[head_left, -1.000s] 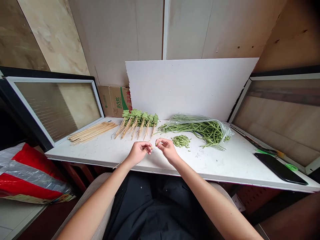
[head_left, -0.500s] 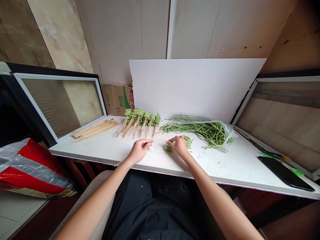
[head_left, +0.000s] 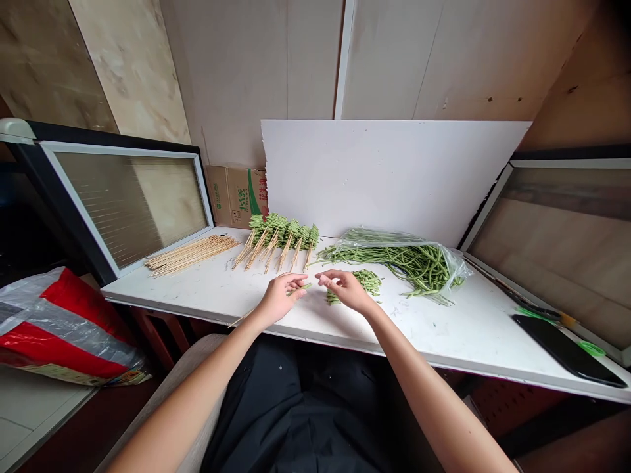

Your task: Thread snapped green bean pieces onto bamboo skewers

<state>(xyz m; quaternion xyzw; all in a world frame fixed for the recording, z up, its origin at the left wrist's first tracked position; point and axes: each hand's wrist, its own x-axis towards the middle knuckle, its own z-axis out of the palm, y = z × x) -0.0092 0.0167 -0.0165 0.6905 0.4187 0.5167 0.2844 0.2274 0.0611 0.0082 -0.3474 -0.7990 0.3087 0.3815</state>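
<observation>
My left hand (head_left: 282, 295) is closed around a bamboo skewer (head_left: 240, 319), whose thin end pokes out below the wrist toward the table's front edge. A short piece of green bean (head_left: 306, 286) shows at its fingertips. Just to the right, my right hand (head_left: 345, 288) has its fingers a little apart, with nothing visible in them. Under and behind that hand lies a pile of cut bean pieces (head_left: 369, 281), partly hidden. Finished bean skewers (head_left: 286, 231) are heaped farther back, their sticks pointing toward me.
Bare bamboo skewers (head_left: 194, 255) lie at the left of the white table (head_left: 419, 332). Long green beans (head_left: 419, 266) spill from a clear plastic bag at the back right. A black phone (head_left: 566, 348) rests at the right edge. Behind stand a cardboard box (head_left: 229, 194) and white board (head_left: 394, 177).
My right hand has come closer to the left, and its fingers have loosened from a pinch. More of the bean piece shows at the left fingertips. The view has shifted slightly.
</observation>
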